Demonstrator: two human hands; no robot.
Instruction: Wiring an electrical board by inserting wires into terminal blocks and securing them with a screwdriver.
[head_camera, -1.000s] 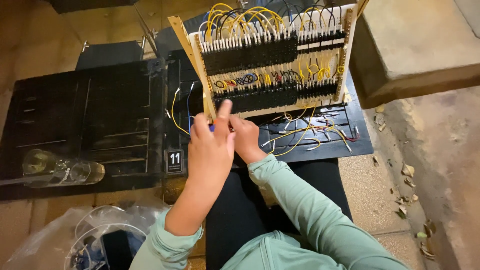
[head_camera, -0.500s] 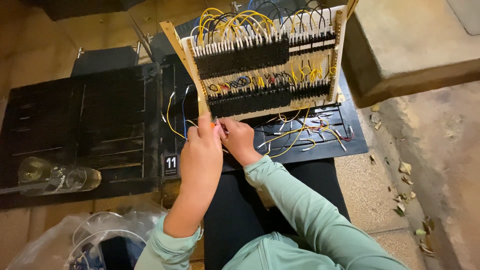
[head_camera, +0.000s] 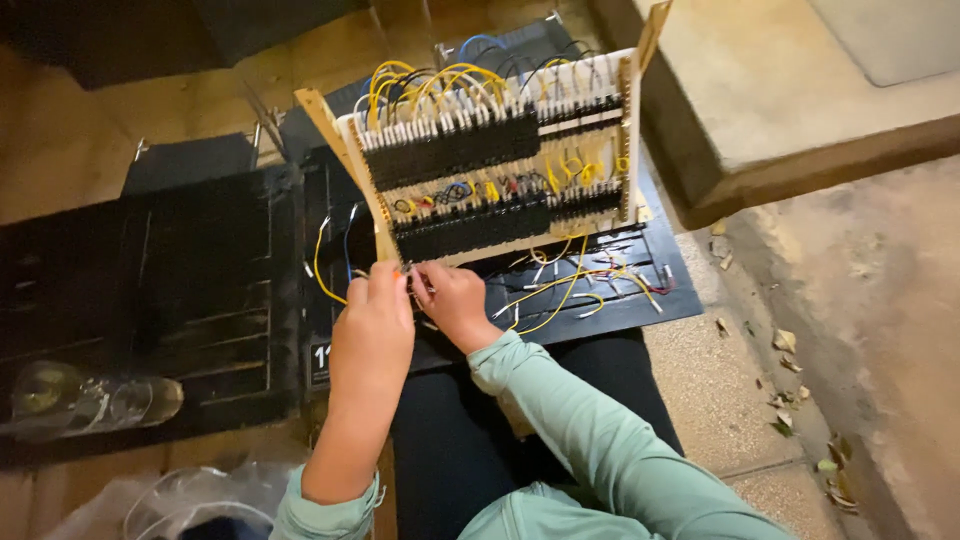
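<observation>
A wooden frame panel (head_camera: 495, 165) stands tilted in front of me, with rows of black connector strips and yellow, blue and red wires looped across it. My left hand (head_camera: 375, 315) reaches up to the panel's lower left corner, its fingertips at the wooden edge. Close beside it, my right hand (head_camera: 450, 300) pinches thin wire ends just under the panel's bottom edge. Both sleeves are pale green. Whether the left hand grips the frame or only touches it is unclear.
A black tray (head_camera: 620, 295) under the panel holds loose yellow and white wires. Black slotted cases (head_camera: 150, 290) lie to the left, with clear glass jars (head_camera: 90, 400) and a plastic bag (head_camera: 190, 500) nearer me. A concrete ledge (head_camera: 800, 120) rises at the right.
The view shifted slightly, so the panel sits a little lower and more to the right. Both hands stay together at its lower left corner, still working on the wire ends.
</observation>
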